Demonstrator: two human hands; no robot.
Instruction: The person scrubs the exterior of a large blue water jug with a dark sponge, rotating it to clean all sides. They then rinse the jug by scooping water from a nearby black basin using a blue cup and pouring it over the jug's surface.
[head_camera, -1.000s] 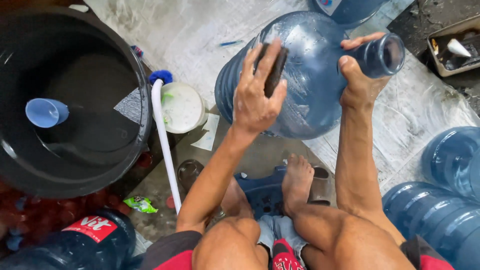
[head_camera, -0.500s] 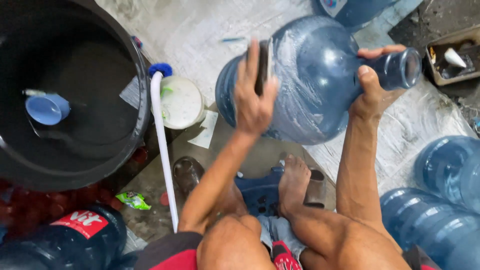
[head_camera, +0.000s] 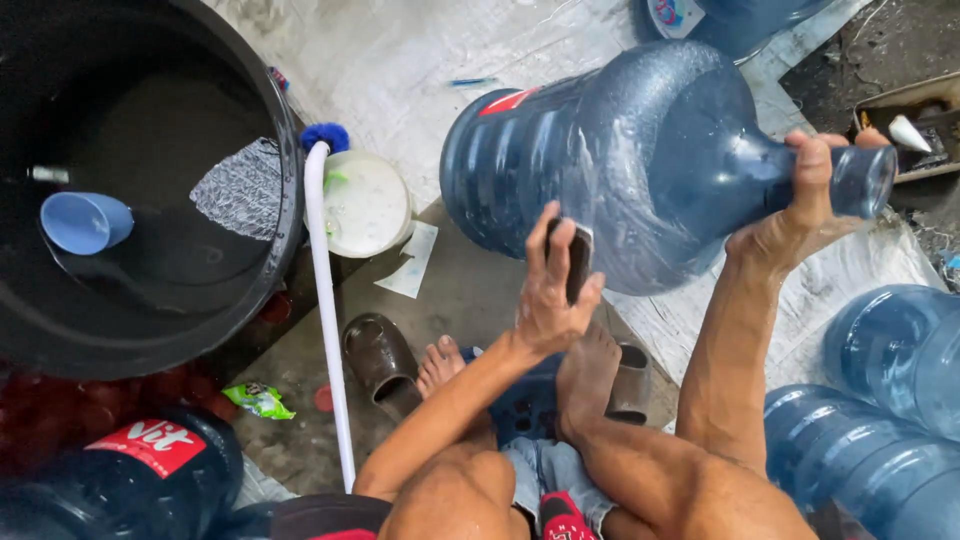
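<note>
Seen from above, left to right. At far left a large black tub (head_camera: 150, 200) holds dark water, with a small blue cup (head_camera: 85, 222) floating in it. Beside the tub's rim a white pipe (head_camera: 328, 310) with a blue tip runs down the frame, and a round white lid (head_camera: 365, 203) lies just beyond it on the floor. A brown sandal (head_camera: 381, 363) sits near the person's bare feet. In the centre, the left hand (head_camera: 553, 295) presses a dark scrubbing pad (head_camera: 578, 262) against the lower wall of the big blue water jug (head_camera: 620, 160); its grip is closed around the pad, fingers extended along it. The jug lies tilted on its side above the pale woven sheet (head_camera: 420, 50), body toward the centre, neck pointing right. The right hand (head_camera: 795, 220) grips the neck, fingers wrapped tightly round it. At lower right, more blue jugs (head_camera: 880, 430) lie close together.
</note>
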